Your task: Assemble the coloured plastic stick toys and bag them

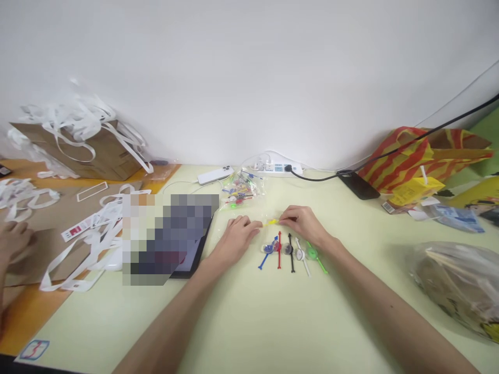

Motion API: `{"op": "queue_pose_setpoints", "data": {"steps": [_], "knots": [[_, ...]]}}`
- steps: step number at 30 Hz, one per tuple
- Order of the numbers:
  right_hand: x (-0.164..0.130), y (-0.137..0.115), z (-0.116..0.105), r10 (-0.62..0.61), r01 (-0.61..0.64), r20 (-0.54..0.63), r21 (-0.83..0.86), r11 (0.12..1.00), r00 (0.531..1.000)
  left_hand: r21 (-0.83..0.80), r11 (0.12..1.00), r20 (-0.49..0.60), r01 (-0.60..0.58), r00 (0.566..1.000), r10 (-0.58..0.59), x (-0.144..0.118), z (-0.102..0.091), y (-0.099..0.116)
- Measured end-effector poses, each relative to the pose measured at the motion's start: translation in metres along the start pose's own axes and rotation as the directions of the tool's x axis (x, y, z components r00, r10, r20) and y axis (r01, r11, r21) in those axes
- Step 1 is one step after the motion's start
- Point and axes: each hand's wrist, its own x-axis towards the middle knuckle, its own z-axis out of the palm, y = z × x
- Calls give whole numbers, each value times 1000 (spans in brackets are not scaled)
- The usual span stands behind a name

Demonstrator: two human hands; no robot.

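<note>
Between the thumb and fingers of my right hand (pixel 302 221) is a yellow arrow spinner (pixel 273 222). My left hand (pixel 239 235) is closed at the spinner's left end, its fingertips pinching there; the small parts are blurred. Just below lies a row of arrow spinners with round clear bases: a blue one (pixel 266 253), a red one (pixel 279 255), a black one (pixel 291 257), a white one (pixel 305 264) and a green one (pixel 320 262). Behind my left hand sits a clear bag (pixel 244 188) of more coloured spinner parts.
A blurred-out tablet (pixel 191 254) lies left of my left arm. White lanyards (pixel 74 254) and another person's hand (pixel 15 241) are farther left. At the back are a power strip (pixel 278 167) and a black phone (pixel 358 185). Plastic-wrapped goods (pixel 456 285) stand right.
</note>
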Motion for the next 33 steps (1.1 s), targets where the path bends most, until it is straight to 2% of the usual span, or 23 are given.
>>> {"op": "queue_pose_setpoints", "data": {"steps": [6, 11, 18, 22, 28, 33], "knots": [[2, 1, 0, -14, 15, 48, -8, 1000, 999, -8, 1000, -40, 12, 999, -12, 8, 2, 5], [5, 2, -1, -6, 8, 51, -33, 999, 999, -38, 997, -113, 61, 991, -65, 12, 4, 9], [8, -5, -1, -59, 64, 96, -46, 997, 994, -71, 988, -205, 139, 967, -151, 10, 6, 16], [10, -10, 2, -75, 84, 99, -93, 992, 992, -122, 984, -250, 132, 955, -159, 8, 5, 18], [14, -18, 3, -92, 106, 102, -140, 985, 991, -150, 980, -238, 131, 957, -164, 6, 6, 22], [15, -21, 4, -85, 104, 122, -168, 980, 989, -184, 976, -274, 112, 948, -160, 4, 7, 26]]}}
